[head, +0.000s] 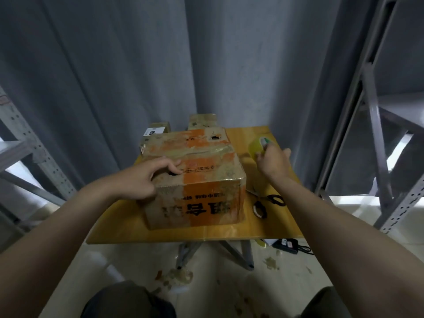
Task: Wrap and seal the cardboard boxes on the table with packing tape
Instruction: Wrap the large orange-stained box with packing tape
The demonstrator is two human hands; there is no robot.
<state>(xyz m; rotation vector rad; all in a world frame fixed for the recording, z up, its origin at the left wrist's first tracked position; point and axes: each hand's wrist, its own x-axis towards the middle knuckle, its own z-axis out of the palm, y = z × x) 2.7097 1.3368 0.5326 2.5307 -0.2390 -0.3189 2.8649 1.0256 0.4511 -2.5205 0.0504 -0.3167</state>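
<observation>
From the head camera, the big orange-striped cardboard box sits mid-table, and the left hand is on its near-left top edge, fingers bent over the cardboard with the tips by a small hole. Over at the right edge, the right hand has its fingers curled around the yellowish tape roll, gripping it just beside the box. Black-handled scissors lie near that right edge, and two smaller boxes wait along the far edge behind the big one.
</observation>
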